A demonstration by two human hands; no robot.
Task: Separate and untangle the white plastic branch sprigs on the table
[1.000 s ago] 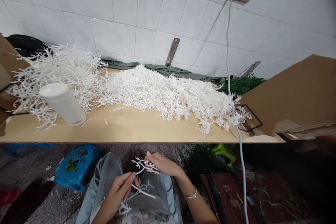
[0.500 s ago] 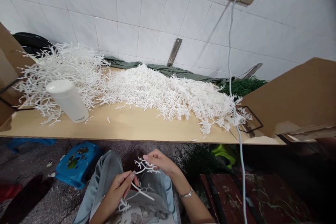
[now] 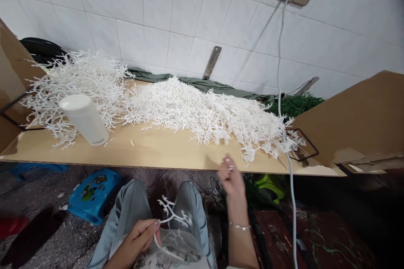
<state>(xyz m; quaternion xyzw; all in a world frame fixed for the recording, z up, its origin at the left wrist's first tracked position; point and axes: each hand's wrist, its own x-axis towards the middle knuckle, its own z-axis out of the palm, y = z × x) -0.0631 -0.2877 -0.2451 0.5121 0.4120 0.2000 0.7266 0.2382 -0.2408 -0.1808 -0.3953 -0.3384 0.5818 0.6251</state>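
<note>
My left hand point(image 3: 143, 235) is closed over my lap, pinching a white plastic branch point(image 3: 172, 215) between thumb and fingers. Forked twigs of the branch fan out beyond the fingertips, and its bare stem runs down past the hand. My right hand point(image 3: 229, 174), with a bracelet at the wrist, is raised at the front edge of the table point(image 3: 170, 151). Its fingers look curled but are smeared by motion, so I cannot tell whether anything is in them. Just beyond it lies a long heap of small white branch pieces point(image 3: 189, 109).
A looser pile of longer white branches point(image 3: 91, 75) lies at the left, behind a white bottle point(image 3: 84, 119). Cardboard panels point(image 3: 356, 117) flank the table. A white cable point(image 3: 280, 63) hangs down in front of its right end. Below stands a blue stool point(image 3: 94, 195).
My right hand has let go of the branch's twigs and moved up and right to the table edge. My left hand keeps the branch over my lap.
</note>
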